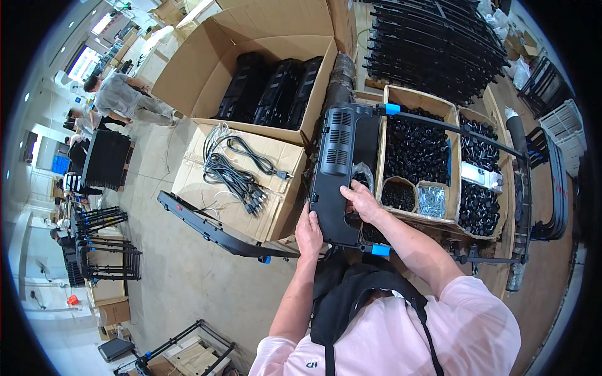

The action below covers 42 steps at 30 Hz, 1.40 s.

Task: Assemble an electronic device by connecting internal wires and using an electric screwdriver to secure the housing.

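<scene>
A black plastic motor cover (335, 172) with rows of vent slots lies lengthwise in front of me. At its lower left edge my left hand (308, 235) is closed, fingers hidden partly behind the rim. My right hand (362, 200) grips the right side, thumb on top and the other fingers mostly out of sight. The cover lies at the left end of a black metal frame (461, 130), whose bars run off to the right. A blue clip (392, 109) is on the far bar, and another blue clip (380, 250) on the near one.
Coiled black power cables (232, 175) lie on a closed carton (188, 172) at left. Behind it, an open carton (251, 25) holds black covers. Boxes of small black parts (414, 147) and screws (431, 202) stand right. A curved black panel (213, 229) leans left; people work farther off.
</scene>
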Tool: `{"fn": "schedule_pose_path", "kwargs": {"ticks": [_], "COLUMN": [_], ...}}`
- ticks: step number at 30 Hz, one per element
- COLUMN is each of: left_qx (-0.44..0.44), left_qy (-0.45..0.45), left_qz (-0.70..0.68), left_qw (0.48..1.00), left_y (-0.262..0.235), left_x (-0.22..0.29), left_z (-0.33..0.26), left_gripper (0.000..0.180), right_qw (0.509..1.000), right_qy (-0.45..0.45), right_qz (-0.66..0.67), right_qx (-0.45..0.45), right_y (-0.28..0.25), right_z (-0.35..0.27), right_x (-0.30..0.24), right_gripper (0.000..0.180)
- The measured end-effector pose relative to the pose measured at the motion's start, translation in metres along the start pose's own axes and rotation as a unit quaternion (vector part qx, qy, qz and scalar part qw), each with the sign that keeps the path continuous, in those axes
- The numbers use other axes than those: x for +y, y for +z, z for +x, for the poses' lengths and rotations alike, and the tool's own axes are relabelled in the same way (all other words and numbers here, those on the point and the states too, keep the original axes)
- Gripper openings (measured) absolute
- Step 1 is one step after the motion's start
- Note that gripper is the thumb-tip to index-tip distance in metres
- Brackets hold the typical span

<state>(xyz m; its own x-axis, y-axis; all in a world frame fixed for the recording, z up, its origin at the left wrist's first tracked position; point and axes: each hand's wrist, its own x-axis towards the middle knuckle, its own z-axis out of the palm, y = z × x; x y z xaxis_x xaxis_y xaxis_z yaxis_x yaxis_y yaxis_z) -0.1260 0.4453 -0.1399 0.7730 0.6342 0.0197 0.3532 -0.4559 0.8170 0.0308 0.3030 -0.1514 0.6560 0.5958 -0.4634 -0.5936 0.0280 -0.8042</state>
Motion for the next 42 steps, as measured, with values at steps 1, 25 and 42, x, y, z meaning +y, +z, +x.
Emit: {"fn": "schedule_pose_path", "kwargs": {"ticks": [1,25,42], "left_qx": [-0.004,-0.045,-0.289], "left_qy": [-0.003,-0.039,0.24], "left_qz": [0.004,0.02,0.089], "left_qw": [1.0,0.998,0.923], "left_y": [0.0,-0.003,0.096], "left_x": [0.0,0.007,0.018], "left_z": [0.0,-0.001,-0.135], "left_gripper": [0.043,0.046,0.01], "right_qw": [1.0,0.987,0.977], "right_qy": [-0.011,0.027,0.168], "right_qz": [0.003,-0.155,-0.115], "right_qx": [-0.003,0.0,-0.072], "right_y": [0.0,-0.017,-0.173], "right_z": [-0.001,-0.003,-0.301], "right_x": [-0.001,-0.011,-0.028], "right_gripper": [0.03,0.043,0.031]}}
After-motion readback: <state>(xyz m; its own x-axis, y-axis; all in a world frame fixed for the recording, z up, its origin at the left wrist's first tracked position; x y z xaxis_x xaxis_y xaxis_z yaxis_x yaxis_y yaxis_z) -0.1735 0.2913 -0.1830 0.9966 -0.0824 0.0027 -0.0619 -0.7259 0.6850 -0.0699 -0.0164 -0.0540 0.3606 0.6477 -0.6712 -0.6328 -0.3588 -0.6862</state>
